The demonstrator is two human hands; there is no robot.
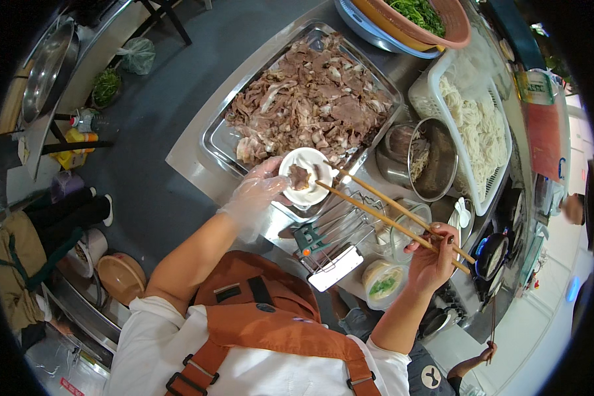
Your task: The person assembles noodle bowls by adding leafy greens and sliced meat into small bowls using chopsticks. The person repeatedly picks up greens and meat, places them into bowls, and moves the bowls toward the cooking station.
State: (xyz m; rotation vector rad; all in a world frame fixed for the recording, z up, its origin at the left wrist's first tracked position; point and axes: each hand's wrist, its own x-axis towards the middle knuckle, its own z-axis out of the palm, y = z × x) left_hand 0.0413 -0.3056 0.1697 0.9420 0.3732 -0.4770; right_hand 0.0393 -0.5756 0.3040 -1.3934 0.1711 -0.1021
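Note:
My left hand (263, 190), in a clear plastic glove, holds a small white bowl (304, 154) over the near corner of a steel tray. Inside the bowl is a piece of cooked meat (298, 177). My bare right hand (435, 255) grips a pair of long wooden chopsticks (383, 214), whose tips reach the bowl's right side, apart from each other. The steel tray (212, 141) bears a large heap of sliced cooked meat (317, 96). Below the chopsticks are a wire rack (336, 222) and a plastic tub with broth and chopped greens (383, 287).
A steel pot (438, 171) and a white basket (502, 119) of noodles stand right of the tray. Stacked basins (346, 20) with greens are behind. A pan (492, 255) sits over a blue flame at right. One person (15, 262) is at left; another's hand (488, 352) holds chopsticks at lower right.

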